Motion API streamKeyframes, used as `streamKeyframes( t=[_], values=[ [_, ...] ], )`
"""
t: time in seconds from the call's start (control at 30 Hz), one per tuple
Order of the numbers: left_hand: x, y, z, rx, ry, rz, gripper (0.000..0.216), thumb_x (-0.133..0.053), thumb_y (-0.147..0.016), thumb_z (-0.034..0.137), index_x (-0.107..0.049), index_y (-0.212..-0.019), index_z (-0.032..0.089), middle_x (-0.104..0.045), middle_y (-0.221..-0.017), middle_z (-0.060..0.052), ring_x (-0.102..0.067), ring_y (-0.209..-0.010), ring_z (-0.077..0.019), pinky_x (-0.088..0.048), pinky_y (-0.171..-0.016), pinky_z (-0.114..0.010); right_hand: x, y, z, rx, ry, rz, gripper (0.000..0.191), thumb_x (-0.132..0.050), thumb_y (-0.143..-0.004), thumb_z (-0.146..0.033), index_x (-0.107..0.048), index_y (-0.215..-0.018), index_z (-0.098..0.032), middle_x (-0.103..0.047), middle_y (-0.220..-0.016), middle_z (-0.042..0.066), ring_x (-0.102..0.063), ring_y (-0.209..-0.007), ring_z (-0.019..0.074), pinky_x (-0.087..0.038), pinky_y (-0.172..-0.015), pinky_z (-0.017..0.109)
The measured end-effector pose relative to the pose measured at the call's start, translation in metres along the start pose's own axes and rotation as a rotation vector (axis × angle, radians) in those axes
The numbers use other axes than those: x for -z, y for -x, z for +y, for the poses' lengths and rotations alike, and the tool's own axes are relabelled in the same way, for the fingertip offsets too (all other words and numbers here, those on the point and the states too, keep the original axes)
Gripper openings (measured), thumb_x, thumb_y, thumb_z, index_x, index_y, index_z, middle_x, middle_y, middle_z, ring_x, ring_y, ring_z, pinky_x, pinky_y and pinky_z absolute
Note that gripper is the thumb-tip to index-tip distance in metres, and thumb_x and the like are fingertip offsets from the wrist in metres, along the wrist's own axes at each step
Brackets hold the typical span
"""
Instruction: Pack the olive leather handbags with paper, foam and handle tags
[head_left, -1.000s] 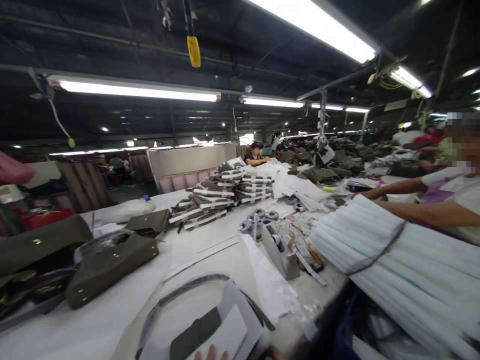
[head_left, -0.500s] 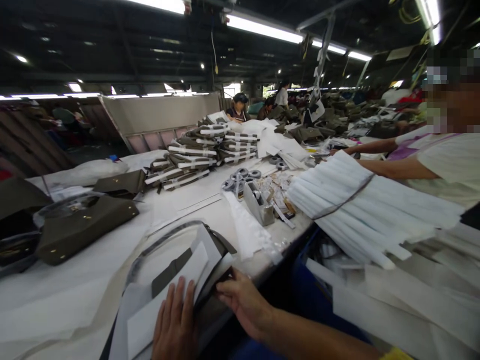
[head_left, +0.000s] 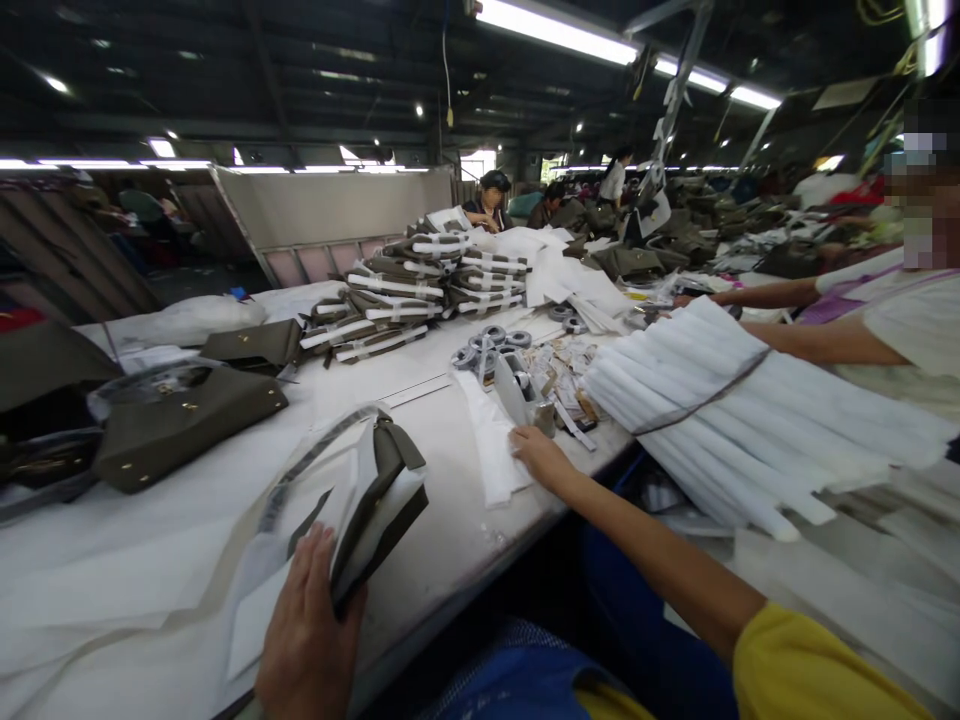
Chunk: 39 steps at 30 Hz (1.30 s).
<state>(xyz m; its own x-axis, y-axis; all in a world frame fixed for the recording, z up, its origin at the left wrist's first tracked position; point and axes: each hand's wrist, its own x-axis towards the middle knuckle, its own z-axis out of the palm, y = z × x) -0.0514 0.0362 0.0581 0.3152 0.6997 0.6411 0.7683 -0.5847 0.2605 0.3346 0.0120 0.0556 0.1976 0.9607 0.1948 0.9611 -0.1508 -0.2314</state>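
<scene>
A dark olive handbag (head_left: 390,470) with white paper packing lies tilted on the table in front of me. Its wrapped handle (head_left: 289,480) arches up on the far left side. My left hand (head_left: 311,620) grips the bag's near end, fingers flat along a white sheet (head_left: 259,610) and thumb on the other side. Further right, my right hand (head_left: 541,458) reaches across the table edge, its curled fingertips on a small stack of thin white sheets (head_left: 491,455). A grey tape dispenser (head_left: 525,395) stands just behind those fingers.
More olive handbags (head_left: 191,420) sit at left. Wrapped straps (head_left: 405,290) are piled at the back, with tape rolls (head_left: 487,345) nearer. A tied bundle of white foam strips (head_left: 690,370) overhangs the edge at right. A co-worker's arm (head_left: 825,335) extends beyond it.
My right hand has left the handbag and moved right and away to the white sheets. The bag has tipped, showing more of its side and packing. My left hand stays on it.
</scene>
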Motion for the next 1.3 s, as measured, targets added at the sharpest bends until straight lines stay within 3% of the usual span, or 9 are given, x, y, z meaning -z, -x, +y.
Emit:
streamKeyframes(
  t=[0.2, 0.37, 0.5, 0.77, 0.97, 1.13, 1.3],
  values=[
    [0.001, -0.002, 0.003, -0.024, -0.005, 0.005, 0.071, -0.053, -0.095, 0.028, -0.017, -0.155, 0.028, -0.044, -0.152, -0.009, -0.048, -0.134, -0.03, -0.047, -0.105, -0.048, -0.005, -0.007, 0.007, -0.077, 0.087, -0.019, 0.017, -0.055, -0.091, -0.013, -0.071, -0.093, -0.016, -0.071, -0.098, 0.011, -0.064, -0.096, 0.0218, -0.046, -0.085, 0.028],
    [0.002, 0.0, 0.003, -0.008, 0.007, -0.007, 0.071, -0.055, -0.094, 0.026, -0.017, -0.155, 0.029, -0.044, -0.152, -0.008, -0.047, -0.135, -0.0292, -0.045, -0.106, -0.048, 0.01, -0.014, 0.006, -0.08, 0.09, -0.007, 0.021, -0.05, -0.094, -0.015, -0.071, -0.098, -0.018, -0.071, -0.104, 0.011, -0.064, -0.099, 0.0218, -0.045, -0.086, 0.029],
    [0.002, 0.001, 0.002, -0.023, 0.016, -0.008, 0.072, -0.055, -0.094, 0.023, -0.017, -0.155, 0.027, -0.043, -0.152, -0.008, -0.044, -0.137, -0.0285, -0.043, -0.109, -0.047, 0.012, -0.011, 0.005, -0.003, 0.028, -0.049, 0.021, -0.064, -0.087, -0.017, -0.069, -0.107, -0.02, -0.07, -0.112, 0.007, -0.063, -0.104, 0.0202, -0.046, -0.089, 0.027],
    [0.002, 0.001, 0.002, -0.011, 0.02, -0.018, 0.072, -0.054, -0.092, 0.018, -0.019, -0.155, 0.027, -0.041, -0.154, -0.007, -0.042, -0.139, -0.027, -0.041, -0.111, -0.045, -0.001, -0.009, 0.003, -0.012, -0.04, -0.002, 0.014, -0.06, -0.091, -0.02, -0.073, -0.089, -0.017, -0.073, -0.094, 0.008, -0.067, -0.092, 0.0209, -0.048, -0.086, 0.03],
    [0.001, 0.002, 0.001, -0.01, 0.032, -0.015, 0.072, -0.054, -0.093, 0.021, -0.019, -0.155, 0.027, -0.041, -0.154, -0.008, -0.042, -0.139, -0.0278, -0.042, -0.11, -0.046, 0.013, -0.016, 0.001, -0.058, -0.052, 0.053, 0.019, -0.056, -0.094, -0.023, -0.074, -0.092, -0.018, -0.076, -0.098, 0.01, -0.07, -0.091, 0.0237, -0.049, -0.082, 0.031],
    [0.001, 0.0, 0.003, -0.01, 0.034, -0.025, 0.071, -0.053, -0.093, 0.02, -0.019, -0.155, 0.028, -0.041, -0.154, -0.007, -0.041, -0.14, -0.0271, -0.041, -0.11, -0.046, 0.034, -0.011, -0.03, 0.014, -0.119, 0.066, 0.021, -0.053, -0.097, -0.028, -0.073, -0.098, -0.019, -0.075, -0.103, 0.008, -0.069, -0.096, 0.0216, -0.049, -0.087, 0.031],
    [-0.001, 0.0, 0.003, -0.012, 0.047, -0.036, 0.071, -0.053, -0.093, 0.019, -0.019, -0.155, 0.027, -0.041, -0.154, -0.007, -0.039, -0.141, -0.0269, -0.04, -0.112, -0.045, 0.028, 0.022, -0.081, 0.195, -0.343, -0.146, 0.015, -0.06, -0.093, -0.027, -0.073, -0.098, -0.021, -0.076, -0.099, 0.003, -0.07, -0.094, 0.0177, -0.05, -0.087, 0.026]
  ],
)
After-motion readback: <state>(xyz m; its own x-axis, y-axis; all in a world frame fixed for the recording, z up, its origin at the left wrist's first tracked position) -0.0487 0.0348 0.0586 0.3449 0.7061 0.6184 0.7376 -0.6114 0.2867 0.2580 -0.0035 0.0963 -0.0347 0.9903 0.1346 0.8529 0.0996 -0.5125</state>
